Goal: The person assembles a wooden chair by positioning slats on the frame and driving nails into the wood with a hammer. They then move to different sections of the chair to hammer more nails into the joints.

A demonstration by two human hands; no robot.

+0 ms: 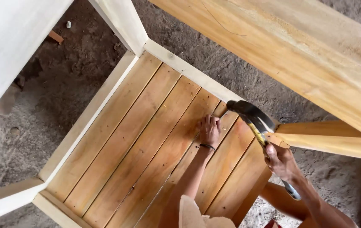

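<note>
Head view, looking down onto a slatted wooden shelf (146,139) set low in a pale timber frame (91,112), dirt floor (41,114) beneath and around. Slats run from near left to far right, orange-brown, with small nail marks visible along them. Left hand (209,130) rests on a slat toward the far right end of the shelf, fingers curled down and pinched together at the tips against the wood; whatever they pinch is too small to make out. Dark band on that wrist (207,146). Right hand (279,160) is to the right of the shelf, fist closed around the handle of a claw hammer (254,120). Hammer head is dark metal, raised above the slats, just beside and slightly far-right of the left hand's fingertips, not touching them. Handle end pokes out below the fist. A broad light plank (298,50) crosses the far right of the scene overhead; a narrower rail (328,139) runs off right behind the hammer. Pale frame post (123,21) rises at the far corner.
</note>
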